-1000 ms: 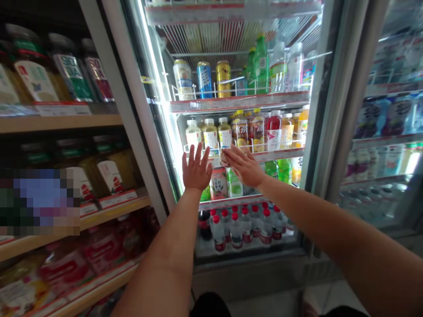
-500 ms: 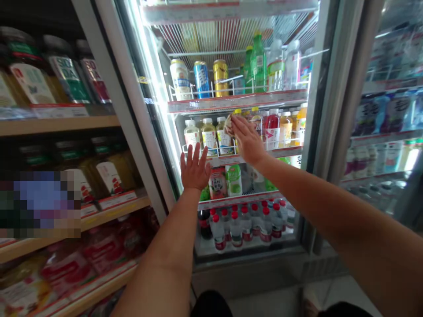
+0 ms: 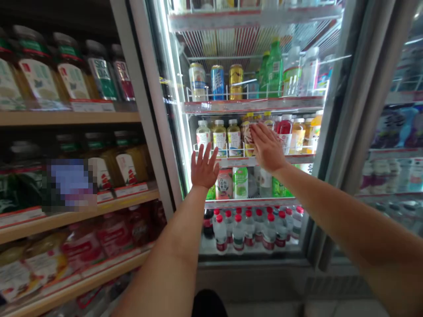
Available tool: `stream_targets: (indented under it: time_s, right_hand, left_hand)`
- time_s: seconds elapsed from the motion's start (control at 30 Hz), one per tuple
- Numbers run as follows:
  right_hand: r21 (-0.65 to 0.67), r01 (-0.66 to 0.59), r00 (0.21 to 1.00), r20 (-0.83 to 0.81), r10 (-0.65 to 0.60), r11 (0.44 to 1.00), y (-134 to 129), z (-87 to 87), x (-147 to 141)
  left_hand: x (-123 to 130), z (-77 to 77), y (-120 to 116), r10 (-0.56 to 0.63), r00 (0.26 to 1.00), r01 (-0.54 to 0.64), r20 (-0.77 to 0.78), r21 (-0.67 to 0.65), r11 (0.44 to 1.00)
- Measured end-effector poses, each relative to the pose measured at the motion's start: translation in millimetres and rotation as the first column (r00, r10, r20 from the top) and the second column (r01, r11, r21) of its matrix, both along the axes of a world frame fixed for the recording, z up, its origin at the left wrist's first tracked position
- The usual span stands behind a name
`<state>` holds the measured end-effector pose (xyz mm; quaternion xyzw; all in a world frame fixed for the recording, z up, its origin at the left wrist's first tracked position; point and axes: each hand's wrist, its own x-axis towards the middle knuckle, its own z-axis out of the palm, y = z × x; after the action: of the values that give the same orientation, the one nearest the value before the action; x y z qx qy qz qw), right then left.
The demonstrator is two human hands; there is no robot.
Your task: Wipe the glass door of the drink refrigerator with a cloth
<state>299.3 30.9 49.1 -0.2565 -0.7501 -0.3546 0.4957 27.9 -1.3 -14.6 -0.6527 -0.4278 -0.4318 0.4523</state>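
Observation:
A glass cooler door (image 3: 251, 176) stands in front of me, with lit shelves of drinks behind it. My right hand (image 3: 269, 147) presses a crumpled, light-coloured cloth (image 3: 247, 133) to the glass, its fingers close together over the cloth's edge. The cloth lies over the view of yellow-capped bottles. To the left, my left hand (image 3: 204, 168) rests flat against the glass with fingers spread, and nothing is in it. It is below the pale-labelled bottles (image 3: 219, 136) and beside a pink carton (image 3: 224, 184).
Wooden shelves (image 3: 69, 117) with large juice bottles stand close on the left. The metal door frame (image 3: 346, 127) runs down the right, with another cooler beyond it. Red-capped water bottles (image 3: 238, 230) fill the cooler's bottom. A dark knee shows below.
The view has shifted, so the cooler and shelves appear farther right. Against the bottles behind the glass, my right hand and the cloth have moved slightly right and down. My left hand remains spread.

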Motion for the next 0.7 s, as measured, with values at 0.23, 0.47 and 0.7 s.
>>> stream_targets:
  time_s: [0.23,0.47,0.7]
  right_hand:
    - [0.205,-0.144,0.892,0.45,0.038,0.968,-4.7,-72.3,7.1]
    - [0.217,-0.037,0.939,0.342,-0.041,0.976,4.4,-14.7,37.1]
    - [0.194,0.048,0.997,0.042,-0.057,0.98,9.3,-71.3,41.1]
  left_hand:
    - [-0.4,-0.4,-1.4,0.069,0.997,-0.069,-0.034,0.018,0.997]
    - [0.3,0.2,-1.9,0.064,0.998,-0.064,-0.02,-0.014,0.998]
    - [-1.3,0.3,1.2,-0.016,1.0,0.016,0.002,-0.02,1.0]
